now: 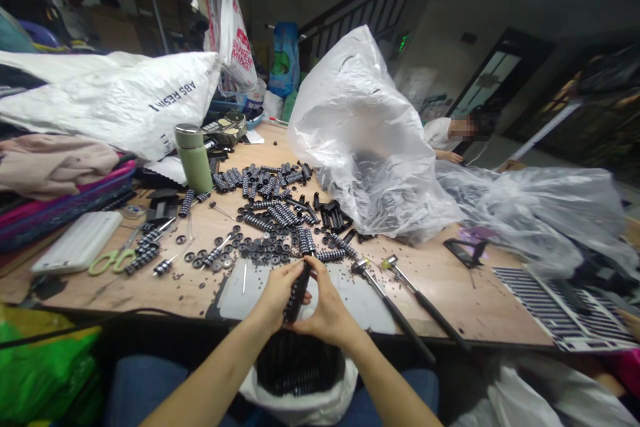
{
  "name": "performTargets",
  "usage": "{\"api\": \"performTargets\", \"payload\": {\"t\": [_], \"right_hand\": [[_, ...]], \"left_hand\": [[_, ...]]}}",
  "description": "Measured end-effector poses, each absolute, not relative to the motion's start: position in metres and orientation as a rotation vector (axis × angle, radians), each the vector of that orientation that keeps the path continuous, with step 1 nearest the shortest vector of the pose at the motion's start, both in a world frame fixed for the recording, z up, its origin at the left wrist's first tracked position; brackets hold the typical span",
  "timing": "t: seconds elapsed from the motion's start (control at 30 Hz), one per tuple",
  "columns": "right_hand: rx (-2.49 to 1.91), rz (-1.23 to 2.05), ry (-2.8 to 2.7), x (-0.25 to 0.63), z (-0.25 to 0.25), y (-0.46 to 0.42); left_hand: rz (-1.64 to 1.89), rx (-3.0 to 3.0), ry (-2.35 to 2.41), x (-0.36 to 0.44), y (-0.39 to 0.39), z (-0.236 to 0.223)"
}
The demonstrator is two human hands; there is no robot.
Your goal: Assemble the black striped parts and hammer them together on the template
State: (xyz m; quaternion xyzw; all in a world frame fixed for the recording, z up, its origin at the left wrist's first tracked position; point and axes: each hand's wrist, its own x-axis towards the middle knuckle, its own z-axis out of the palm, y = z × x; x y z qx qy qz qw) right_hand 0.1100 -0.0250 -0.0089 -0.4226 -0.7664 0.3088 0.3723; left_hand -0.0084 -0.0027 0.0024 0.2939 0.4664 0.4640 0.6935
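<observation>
Grips a dark, elongated part [298, 292] in both bare hands, tilted, at the front edge of the table [450, 300] and above an open white bag [300, 408] with dark, ridged pieces inside. Curls the fingers of the left hand [279, 288] narrowly against one side of the part. Spreads the right hand [330, 310] wide, with one digit near the upper end and another near the lower end. Cannot tell how the hidden fingers press.

Has a pale grey mat [367, 293] behind the hands, and beyond it black-and-white ridged rollers [283, 215] and loose black discs [257, 251]. Shows two hammers [400, 315] to the right, then a black frame [463, 253] and a striped sheet [555, 300]. Shows green-handled scissors [123, 260] and a white case [77, 241] to the left, a green flask [194, 163] farther back, and a large translucent bag [365, 147] near a person [443, 135] at the far right
</observation>
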Motion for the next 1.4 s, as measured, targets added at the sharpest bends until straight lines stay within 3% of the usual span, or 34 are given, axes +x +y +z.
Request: {"api": "performTargets", "payload": {"t": [0.27, 0.43, 0.6, 0.83, 0.93, 1.13, 1.3, 1.4], "right_hand": [[-1.204, 0.81, -1.91, 0.113, -0.023, -0.025], [-1.463, 0.561, -1.882, 0.127, -0.051, -0.023], [-1.566, 0.449, -1.98, 0.149, -0.066, -0.032], [-2.292, -0.231, -1.783, 0.244, -0.058, -0.05], [-2.395, -0.153, -1.844, 0.257, -0.055, -0.056], [-2.079, 0.35, -1.798, 0.212, -0.047, -0.089], [-2.156, 0.347, -1.871, 0.191, -0.042, -0.099], [-1.988, 0.354, -1.83, 0.183, -0.019, -0.099]], "left_hand": [[0.93, 0.771, 1.072, -0.006, 0.003, -0.014], [0.973, 1.634, 1.253, 0.005, -0.008, -0.04], [0.721, 2.215, 1.313, 0.019, -0.011, -0.064], [0.492, 2.686, 1.166, -0.011, 0.004, -0.062], [0.425, 2.814, 1.235, -0.013, 0.001, -0.057], [0.4, 2.894, 1.295, -0.01, -0.005, -0.057], [0.351, 2.873, 1.383, 0.0, -0.012, -0.061], [0.393, 2.836, 1.429, 0.016, -0.021, -0.066]]}}
